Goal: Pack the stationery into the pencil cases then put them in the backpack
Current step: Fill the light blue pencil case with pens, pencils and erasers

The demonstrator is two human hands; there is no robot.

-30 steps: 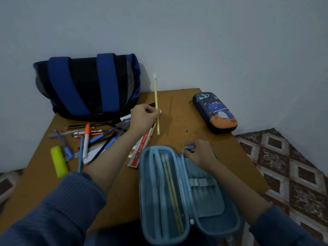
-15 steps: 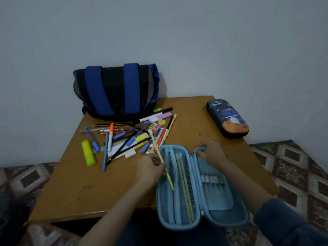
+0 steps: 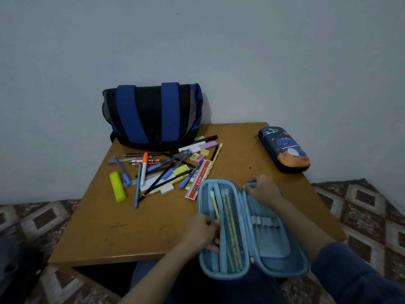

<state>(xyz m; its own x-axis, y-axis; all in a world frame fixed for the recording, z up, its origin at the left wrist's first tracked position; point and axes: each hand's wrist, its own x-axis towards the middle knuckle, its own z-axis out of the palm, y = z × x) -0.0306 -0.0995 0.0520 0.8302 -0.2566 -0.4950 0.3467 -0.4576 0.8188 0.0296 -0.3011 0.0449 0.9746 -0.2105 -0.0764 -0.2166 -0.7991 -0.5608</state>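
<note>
Pencil going into the open case.
Left grip (image 3: 200,232) pinched a yellow pencil (image 3: 215,205), which lay in the left half of the blue case (image 3: 276,251) beside two pencils (image 3: 232,229) under mesh. Right grip (image 3: 263,189) clasped the case's far edge, probably to steady it. Loose stationery (image 3: 166,172) covered the worktop (image 3: 131,233) before the backpack (image 3: 151,115). The second case (image 3: 285,150) lay shut.
</note>
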